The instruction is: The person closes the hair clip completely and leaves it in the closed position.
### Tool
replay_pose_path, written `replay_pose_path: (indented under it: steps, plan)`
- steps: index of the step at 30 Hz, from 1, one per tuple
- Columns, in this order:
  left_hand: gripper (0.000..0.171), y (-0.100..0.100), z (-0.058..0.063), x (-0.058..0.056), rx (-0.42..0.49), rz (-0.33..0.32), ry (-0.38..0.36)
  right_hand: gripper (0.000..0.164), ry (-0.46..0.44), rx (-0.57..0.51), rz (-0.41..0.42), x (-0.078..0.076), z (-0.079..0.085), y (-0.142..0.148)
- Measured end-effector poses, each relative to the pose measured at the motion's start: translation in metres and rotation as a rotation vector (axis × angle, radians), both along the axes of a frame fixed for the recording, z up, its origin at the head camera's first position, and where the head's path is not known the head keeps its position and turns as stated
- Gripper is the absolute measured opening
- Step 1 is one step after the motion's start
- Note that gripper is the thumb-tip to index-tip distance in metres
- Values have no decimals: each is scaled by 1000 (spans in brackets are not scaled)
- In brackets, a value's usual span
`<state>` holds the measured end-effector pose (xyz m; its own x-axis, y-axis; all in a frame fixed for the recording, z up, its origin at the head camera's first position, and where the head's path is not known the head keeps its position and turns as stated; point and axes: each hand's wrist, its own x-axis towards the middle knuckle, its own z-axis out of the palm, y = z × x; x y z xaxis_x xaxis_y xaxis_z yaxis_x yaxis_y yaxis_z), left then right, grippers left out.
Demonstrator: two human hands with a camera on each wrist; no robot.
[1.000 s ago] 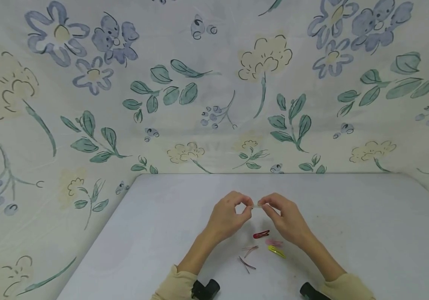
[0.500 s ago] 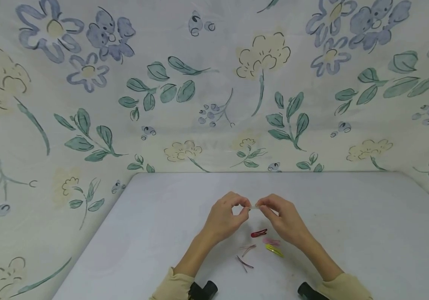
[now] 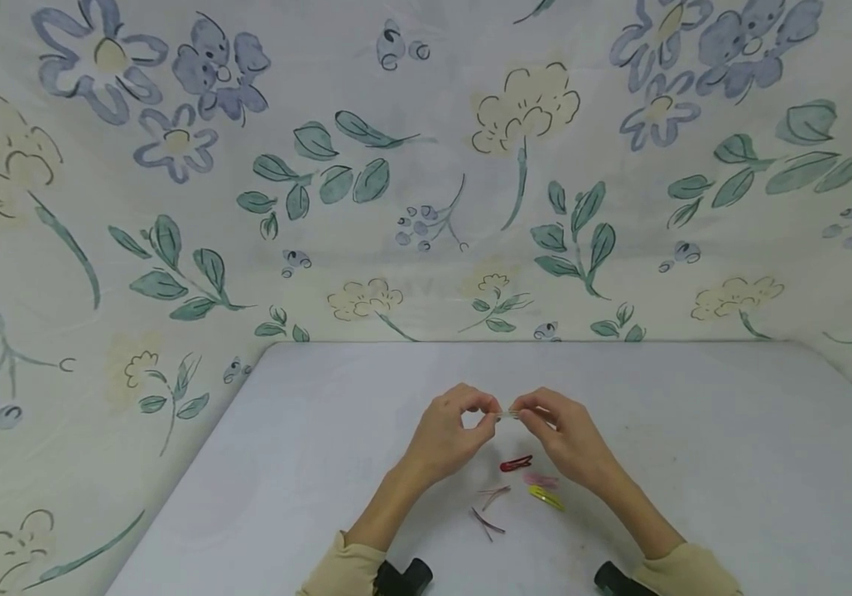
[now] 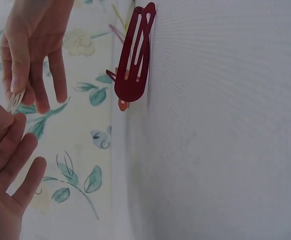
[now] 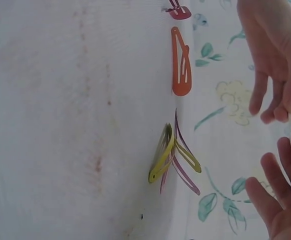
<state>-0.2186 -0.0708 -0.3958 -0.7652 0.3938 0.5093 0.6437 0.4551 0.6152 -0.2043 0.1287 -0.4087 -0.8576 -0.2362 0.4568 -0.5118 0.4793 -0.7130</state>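
Observation:
My left hand [image 3: 450, 434] and my right hand [image 3: 569, 434] pinch a small whitish hair clip [image 3: 507, 415] between thumbs and forefingers, one at each end, above the table. In the left wrist view the pale slotted clip [image 4: 15, 101] spans the two sets of fingertips, which cover its ends. Below the hands lies a red snap hair clip [image 3: 517, 463]. Nearby are a pink clip [image 3: 541, 480] and a yellow clip [image 3: 546, 497]. The right wrist view also has an orange clip [image 5: 181, 62] beside the yellow and pink ones.
A brownish-pink clip [image 3: 495, 497] and a dark thin clip [image 3: 487, 524] lie nearer me on the white table [image 3: 321, 447]. A flower-patterned cloth [image 3: 426, 265] hangs behind the table's back edge. Black devices [image 3: 412, 575] sit near both sleeves.
The pale clip shows slightly more between my fingertips than a second ago. Both hands stay almost in place, and the clips on the table lie as before. The head view has shifted slightly.

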Motion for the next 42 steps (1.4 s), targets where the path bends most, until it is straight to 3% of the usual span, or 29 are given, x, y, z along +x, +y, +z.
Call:
replay_pose_path:
  steps: [8, 16, 42]
  plan:
    - [6, 0, -2, -4, 26, -49, -20, 11, -45, -20, -3, -1, 1, 1]
    - [7, -1, -4, -5, 11, -18, -18, 11, -116, -87, -33, -1, 0, -4]
    - [12, -1, -1, -3, -88, 35, 82, 9, -162, -108, -183, 3, -1, -12]
